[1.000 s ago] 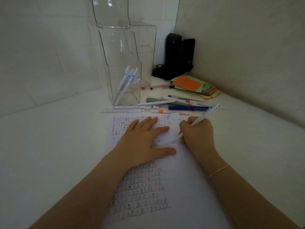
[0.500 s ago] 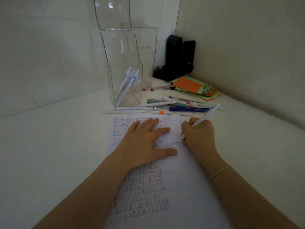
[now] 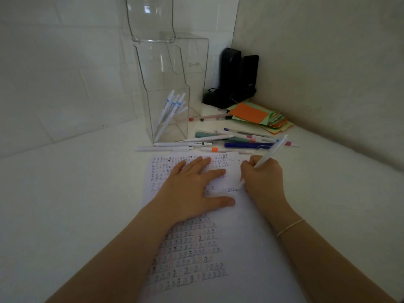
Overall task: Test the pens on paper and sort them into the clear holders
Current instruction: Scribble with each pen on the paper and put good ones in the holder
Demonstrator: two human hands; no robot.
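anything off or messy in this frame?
Nothing damaged or spilled. The untested pens lie loose and crisscrossed behind the paper, and the coloured notes are fanned out unevenly in the corner. Right hand writes with a white pen; left hand lies flat on the sheet.

Two clear holders (image 3: 167, 88), roughly five white pens (image 3: 169, 110) inside one, about ten loose pens (image 3: 227, 142)

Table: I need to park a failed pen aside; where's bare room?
Left of the paper, below the clear holder, the table is bare. Beyond the paper's top edge, loose pens crowd it.
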